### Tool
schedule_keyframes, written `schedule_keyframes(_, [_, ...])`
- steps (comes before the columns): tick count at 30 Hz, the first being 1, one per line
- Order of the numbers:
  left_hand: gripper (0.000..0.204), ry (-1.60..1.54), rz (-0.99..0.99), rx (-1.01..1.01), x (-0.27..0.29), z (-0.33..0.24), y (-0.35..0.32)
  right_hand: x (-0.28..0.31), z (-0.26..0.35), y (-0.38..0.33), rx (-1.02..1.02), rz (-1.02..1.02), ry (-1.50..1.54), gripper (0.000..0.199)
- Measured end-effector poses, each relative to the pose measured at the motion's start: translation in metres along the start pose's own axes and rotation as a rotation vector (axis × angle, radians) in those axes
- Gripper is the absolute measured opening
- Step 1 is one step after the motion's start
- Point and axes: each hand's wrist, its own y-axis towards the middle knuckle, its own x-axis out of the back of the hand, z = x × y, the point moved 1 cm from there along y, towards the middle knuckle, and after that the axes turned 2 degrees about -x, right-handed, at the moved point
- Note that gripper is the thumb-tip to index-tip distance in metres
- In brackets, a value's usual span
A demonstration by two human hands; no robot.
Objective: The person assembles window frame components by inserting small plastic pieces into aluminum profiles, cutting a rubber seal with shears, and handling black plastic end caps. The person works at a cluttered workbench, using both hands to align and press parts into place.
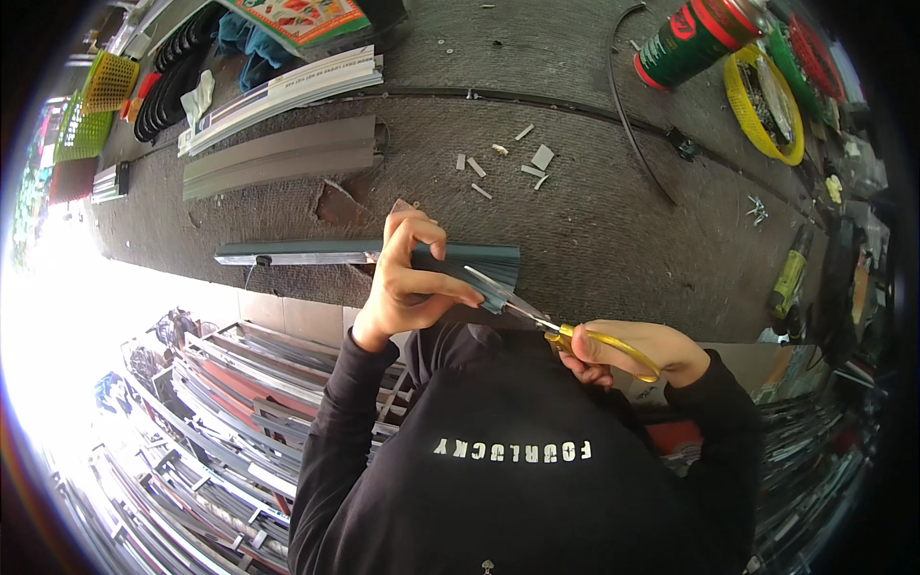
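My right hand (623,353) is closed round the yellow handles of a pair of scissors (613,343). The scissor blades are apart and reach left to the edge of a bundle of dark blue-grey strips (494,261). My left hand (407,273) grips that bundle near its right end, thumb and fingers bent round it. The bundle extends left along the near edge of the bench as a long, narrow length with a small black piece on it. Whether a blade sits between strips, I cannot tell. Several small pale grey offcuts (543,156) lie beyond my hands.
The bench top (575,225) has a worn, carpet-like covering. Grey flat strips (278,158) and white profiles (287,96) lie at the far left. A green and red spray can (698,43), a yellow basket (764,105) and a yellow-green tool (790,273) are at right. Racks of metal profiles (220,402) stand at lower left.
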Motion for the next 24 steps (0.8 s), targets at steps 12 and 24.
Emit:
schedule_keyframes(12, [0.029, 0.032, -0.085, -0.047, -0.004, 0.002, -0.004, 0.009, 0.007, -0.008, -0.086, -0.008, -0.015, 0.077])
schedule_keyframes(24, [0.037, 0.056, -0.055, -0.051, -0.005, 0.001, -0.007, 0.0, 0.007, 0.003, -0.059, -0.088, -0.114, 0.083])
